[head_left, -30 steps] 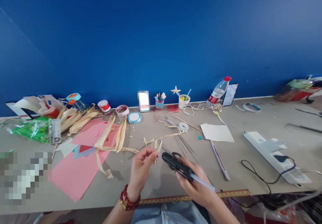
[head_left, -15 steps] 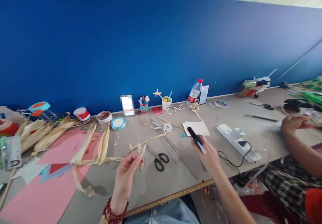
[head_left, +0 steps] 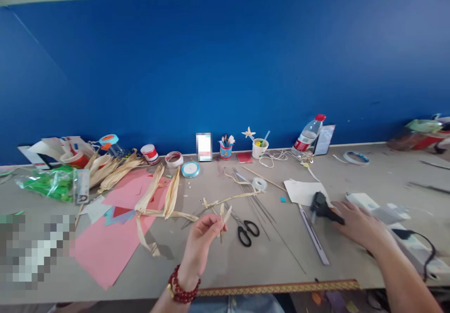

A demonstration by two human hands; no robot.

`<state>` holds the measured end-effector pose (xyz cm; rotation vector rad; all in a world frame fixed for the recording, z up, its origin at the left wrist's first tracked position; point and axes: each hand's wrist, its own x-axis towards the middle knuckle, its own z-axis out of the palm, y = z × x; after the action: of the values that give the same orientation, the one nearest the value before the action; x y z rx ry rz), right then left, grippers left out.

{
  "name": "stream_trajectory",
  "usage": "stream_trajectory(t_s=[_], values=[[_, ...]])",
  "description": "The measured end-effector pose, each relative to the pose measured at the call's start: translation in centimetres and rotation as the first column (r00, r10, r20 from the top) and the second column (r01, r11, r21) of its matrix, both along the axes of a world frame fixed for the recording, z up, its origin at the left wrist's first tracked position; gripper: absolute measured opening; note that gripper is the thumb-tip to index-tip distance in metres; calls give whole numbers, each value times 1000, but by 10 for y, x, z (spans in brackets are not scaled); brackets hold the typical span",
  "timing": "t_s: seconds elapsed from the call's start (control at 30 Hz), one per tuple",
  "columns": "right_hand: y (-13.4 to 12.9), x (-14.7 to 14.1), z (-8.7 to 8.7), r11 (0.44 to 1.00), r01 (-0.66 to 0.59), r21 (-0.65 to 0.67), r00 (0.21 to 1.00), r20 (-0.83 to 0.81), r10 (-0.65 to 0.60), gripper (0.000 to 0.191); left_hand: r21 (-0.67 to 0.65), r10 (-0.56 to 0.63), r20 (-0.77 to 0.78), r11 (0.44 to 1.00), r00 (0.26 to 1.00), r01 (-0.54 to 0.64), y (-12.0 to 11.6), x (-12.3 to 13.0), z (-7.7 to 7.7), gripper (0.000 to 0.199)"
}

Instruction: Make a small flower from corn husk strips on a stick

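Note:
My left hand (head_left: 207, 233) pinches a small flower-like piece of dried corn husk (head_left: 224, 217), its pale petals sticking up past the fingertips. My right hand (head_left: 358, 221) rests low over the table on the right, fingers stretched out, beside the handle of a black glue gun (head_left: 321, 206). The glue gun lies on the edge of a white paper sheet (head_left: 298, 191); whether the fingertips still touch it is hard to tell. A box cutter (head_left: 314, 238) lies just left of it. Black-handled scissors (head_left: 248, 232) are right of my left hand.
Thin wires (head_left: 262, 202) and a clear tape roll (head_left: 259, 184) lie mid-table. Corn husks (head_left: 172, 193) and pink paper (head_left: 108, 252) spread at left. A power strip (head_left: 415, 242) sits under my right forearm. A bottle (head_left: 307, 137) leans near the blue partition (head_left: 225, 59).
The view has swung left. My right hand has moved right and let go of the black glue gun, which now lies on the table. My left hand keeps its pinch on the husk flower.

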<state>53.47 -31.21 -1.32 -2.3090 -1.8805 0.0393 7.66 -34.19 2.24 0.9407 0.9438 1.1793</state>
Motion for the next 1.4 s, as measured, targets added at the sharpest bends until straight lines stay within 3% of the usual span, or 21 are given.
stream_trajectory(t_s=[0.07, 0.1, 0.13, 0.2, 0.27, 0.33, 0.4, 0.5, 0.6, 0.83, 0.97, 1.07, 1.23, 1.4], values=[[-4, -39, 16, 977, -64, 202, 990, -109, 88, 22, -14, -11, 31, 1000, 999, 11, -1, 2, 4, 23], [-8, -66, 25, 953, -128, 276, 952, -237, 196, 19, -27, -21, 48, 999, 999, 22, -2, 3, 7, 23], [-11, -97, 32, 927, -195, 321, 855, -407, 321, 19, -42, -33, 67, 998, 997, 36, -3, 4, 9, 24], [-15, -160, 43, 896, -271, 351, 561, -699, 443, 21, -77, -69, 107, 994, 992, 77, -4, 7, 15, 25], [-14, -209, 49, 845, -362, 393, 299, -810, 505, 25, -109, -115, 137, 985, 984, 131, -5, 8, 19, 25], [-8, -238, 52, 755, -436, 490, 139, -792, 594, 29, -136, -158, 161, 974, 974, 180, -6, 7, 22, 25], [-1, -249, 57, 651, -498, 573, 66, -724, 687, 26, -163, -180, 185, 964, 966, 211, -7, 5, 23, 25], [9, -252, 66, 521, -590, 617, 49, -617, 785, 14, -192, -191, 209, 954, 959, 232, -6, 2, 21, 26], [12, -252, 74, 478, -622, 620, 47, -580, 813, 7, -199, -201, 228, 948, 953, 247, -5, 1, 17, 26], [7, -251, 77, 516, -617, 594, 76, -607, 791, 15, -218, -229, 228, 935, 946, 278, -4, 0, 17, 25], [3, -251, 81, 602, -587, 541, 134, -669, 732, 17, -159, -179, 100, 968, 979, 193, -4, 1, 21, 28], [-1, -252, 85, 636, -581, 508, 158, -696, 700, 15, -98, -111, 17, 989, 994, 112, -3, 2, 23, 27], [-5, -254, 89, 636, -609, 474, 207, -679, 705, 11, -65, -82, -33, 995, 996, 80, -3, 2, 22, 25], [-5, -253, 92, 612, -629, 480, 279, -596, 753, 7, -76, -101, 26, 992, 995, 103, -4, 2, 18, 22]])
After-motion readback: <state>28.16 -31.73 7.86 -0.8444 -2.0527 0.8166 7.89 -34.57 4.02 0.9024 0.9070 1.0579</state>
